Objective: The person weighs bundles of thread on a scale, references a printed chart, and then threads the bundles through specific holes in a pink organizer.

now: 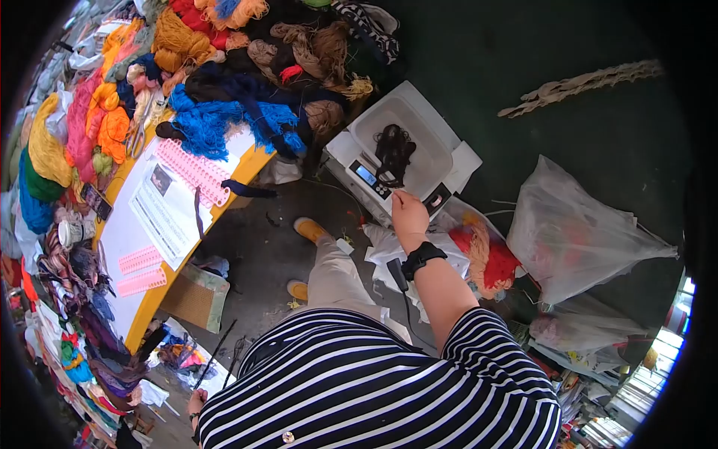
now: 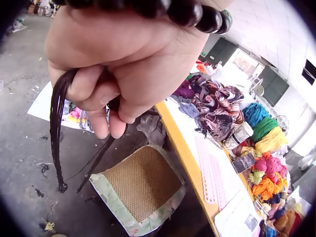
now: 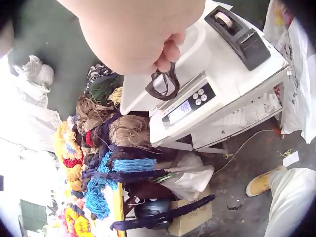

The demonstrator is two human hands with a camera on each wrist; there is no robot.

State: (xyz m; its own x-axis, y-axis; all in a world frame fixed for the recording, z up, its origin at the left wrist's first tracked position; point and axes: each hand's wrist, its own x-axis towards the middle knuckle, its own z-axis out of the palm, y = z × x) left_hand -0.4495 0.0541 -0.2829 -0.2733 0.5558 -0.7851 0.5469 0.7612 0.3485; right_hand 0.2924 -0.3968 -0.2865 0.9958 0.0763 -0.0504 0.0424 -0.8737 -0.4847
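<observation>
My right hand [image 1: 410, 215] is at the near edge of a white tub [image 1: 437, 153] that sits on a digital scale [image 1: 365, 174]. In the right wrist view, curled fingers of the right hand [image 3: 143, 34] pinch a loop of dark brown yarn [image 3: 167, 94] over the tub's rim, beside the lit display. A dark yarn bundle [image 1: 394, 150] lies inside the tub. Down at my left side, the left hand [image 2: 123, 64] grips dark yarn strands [image 2: 57, 133], whose ends hang below the fist.
A yellow-edged table [image 1: 134, 322] on the left carries papers, pink perforated cards [image 1: 183, 170] and heaps of coloured yarn [image 1: 202, 120]. Plastic bags [image 1: 576, 224] lie to the right of the scale. A woven-topped seat [image 2: 140, 182] stands beside the table.
</observation>
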